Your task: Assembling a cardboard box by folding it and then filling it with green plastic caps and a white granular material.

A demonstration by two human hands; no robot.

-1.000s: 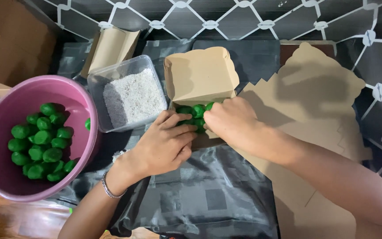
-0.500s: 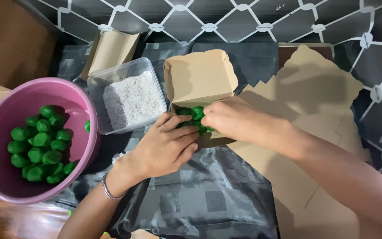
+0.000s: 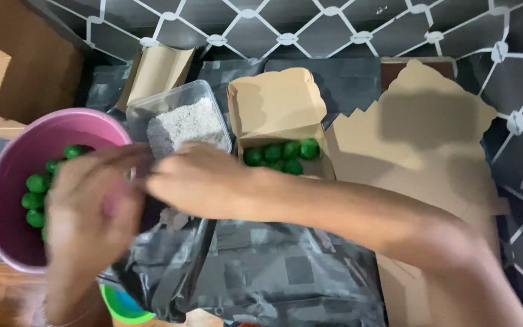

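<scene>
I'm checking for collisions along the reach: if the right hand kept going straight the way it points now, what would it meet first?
The right hand points leftward, so it would probably meet the left hand first, then the pink bowl of green balls. Both hands are blurred and depth is unclear.

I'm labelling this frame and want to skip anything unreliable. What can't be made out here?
Head view:
- Left hand: motion-blurred; fingers and any contents unreadable.
- Right hand: blurred fingertips; grip unclear.
- Pink bowl: green balls partly hidden by the left hand; count unknowable.
- Cardboard box: front row of balls hidden by the right forearm.
- Green-rimmed object: cut by bottom edge.
</scene>
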